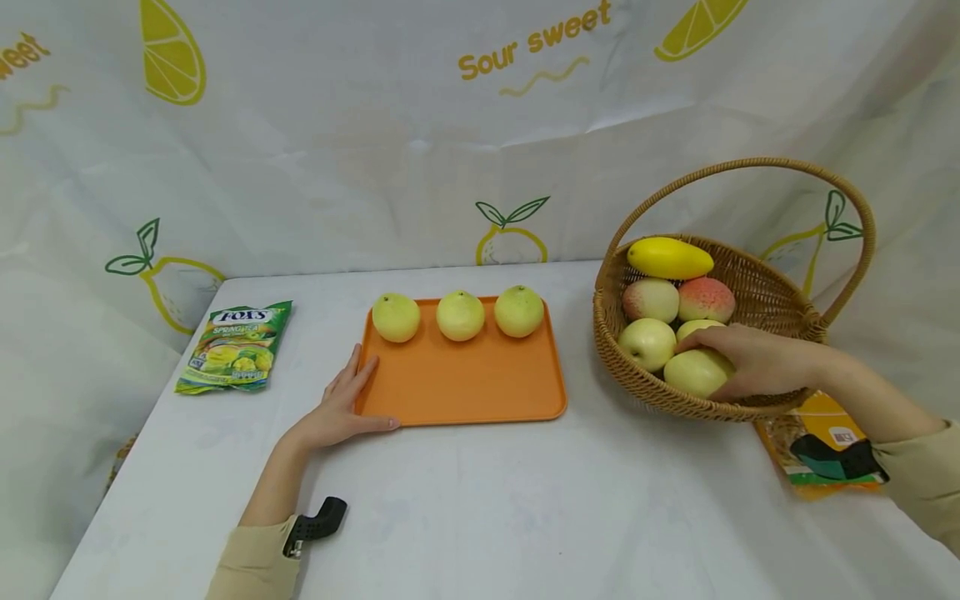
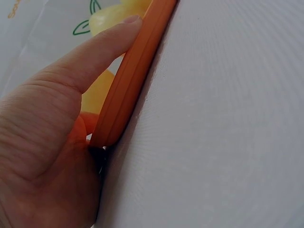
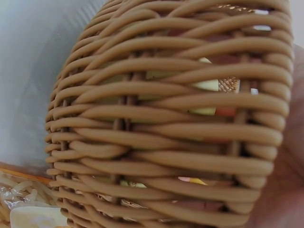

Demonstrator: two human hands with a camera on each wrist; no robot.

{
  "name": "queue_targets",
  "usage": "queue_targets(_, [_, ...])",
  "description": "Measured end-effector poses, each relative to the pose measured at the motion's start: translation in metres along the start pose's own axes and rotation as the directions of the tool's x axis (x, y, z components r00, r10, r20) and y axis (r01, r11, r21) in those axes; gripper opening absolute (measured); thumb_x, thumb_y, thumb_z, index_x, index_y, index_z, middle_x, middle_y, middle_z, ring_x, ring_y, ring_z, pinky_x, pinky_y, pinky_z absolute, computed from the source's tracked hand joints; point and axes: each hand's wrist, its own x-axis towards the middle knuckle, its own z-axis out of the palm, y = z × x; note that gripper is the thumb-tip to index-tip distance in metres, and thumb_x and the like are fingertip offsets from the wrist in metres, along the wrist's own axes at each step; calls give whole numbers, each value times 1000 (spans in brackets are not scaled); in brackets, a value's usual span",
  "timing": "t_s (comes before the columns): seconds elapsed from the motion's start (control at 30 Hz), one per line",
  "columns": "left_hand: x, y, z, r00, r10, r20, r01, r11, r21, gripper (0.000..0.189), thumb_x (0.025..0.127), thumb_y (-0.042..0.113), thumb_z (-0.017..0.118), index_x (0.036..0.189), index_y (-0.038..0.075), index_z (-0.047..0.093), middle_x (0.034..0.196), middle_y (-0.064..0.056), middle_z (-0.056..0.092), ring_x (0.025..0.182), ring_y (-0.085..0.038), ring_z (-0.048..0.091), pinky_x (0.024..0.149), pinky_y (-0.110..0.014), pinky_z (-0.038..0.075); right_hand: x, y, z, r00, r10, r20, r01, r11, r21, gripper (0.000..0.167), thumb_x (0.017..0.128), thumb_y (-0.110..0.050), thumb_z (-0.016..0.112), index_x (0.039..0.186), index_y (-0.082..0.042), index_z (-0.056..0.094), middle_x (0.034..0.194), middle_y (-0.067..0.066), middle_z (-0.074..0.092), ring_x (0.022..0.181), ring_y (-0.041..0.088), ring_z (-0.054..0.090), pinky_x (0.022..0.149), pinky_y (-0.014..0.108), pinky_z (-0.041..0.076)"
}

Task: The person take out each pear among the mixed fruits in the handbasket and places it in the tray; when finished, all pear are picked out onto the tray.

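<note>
My left hand (image 1: 347, 407) lies at the front left corner of the orange tray (image 1: 465, 383). Its fingers stretch along the left side, and the thumb (image 2: 111, 38) touches the front rim. Three round yellow-green fruits (image 1: 461, 316) stand in a row along the tray's far edge. Over on the right, my right hand (image 1: 757, 360) reaches into the wicker basket (image 1: 637, 379) and grips a round yellow-green fruit (image 1: 697, 372) among others. Basket weave (image 3: 161, 114) covers most of the right wrist view and hides the fingers there.
Beside the held fruit lie an apple (image 1: 647, 344), two peaches (image 1: 707, 299) and a yellow mango-like fruit (image 1: 670, 257). The basket's tall handle (image 1: 780, 162) arches above. A green candy bag (image 1: 236, 347) lies left; an orange packet (image 1: 813, 442) is partly under the right forearm.
</note>
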Motion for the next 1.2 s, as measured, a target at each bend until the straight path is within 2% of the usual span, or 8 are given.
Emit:
queue_targets(0.2, [0, 0, 0, 1000, 0, 2, 0, 1000, 2, 112, 77, 52, 78, 158, 15, 11, 162, -1, -19, 145, -41, -10, 108, -71, 4, 0, -5, -1, 1000, 14, 8, -14, 1000, 5, 60, 75, -24, 84, 126, -9, 57, 111, -1, 61, 89, 14, 52, 71, 28, 45])
queue_targets(0.33, [1, -1, 0, 1000, -1, 1, 1, 1000, 5, 112, 77, 52, 78, 158, 15, 10, 162, -1, -19, 145, -41, -10, 108, -71, 4, -2, -8, -3, 999, 32, 4, -32, 999, 31, 59, 76, -26, 84, 127, -12, 57, 110, 0, 61, 88, 14, 52, 70, 27, 45])
queue_targets(0.83, [0, -1, 0, 1000, 3, -7, -3, 1000, 9, 111, 78, 52, 77, 158, 15, 10, 162, 0, -18, 145, -42, -9, 108, -71, 4, -8, -20, -3, 990, 55, -130, -43, 995, 89, 63, 76, -34, 84, 130, -18, 55, 111, 6, 60, 88, 19, 53, 67, 29, 45])
queue_targets(1.07, [0, -1, 1, 1000, 12, -19, -12, 1000, 3, 115, 77, 52, 78, 158, 15, 5, 162, -1, -17, 145, -42, -8, 109, -69, 3, -6, -27, -3, 973, 147, -178, -123, 983, 140, 72, 76, -42, 83, 135, -15, 50, 124, 14, 58, 100, 29, 55, 73, 39, 46])
queue_targets(1.2, [1, -1, 1, 999, 26, -30, -25, 1000, 6, 119, 76, 51, 79, 158, 13, 2, 162, -3, -16, 146, -40, -8, 111, -67, 2, -5, -33, -3, 962, 206, -180, -173, 968, 183, 74, 78, -44, 81, 137, -16, 46, 126, 18, 55, 102, 32, 54, 74, 40, 45])
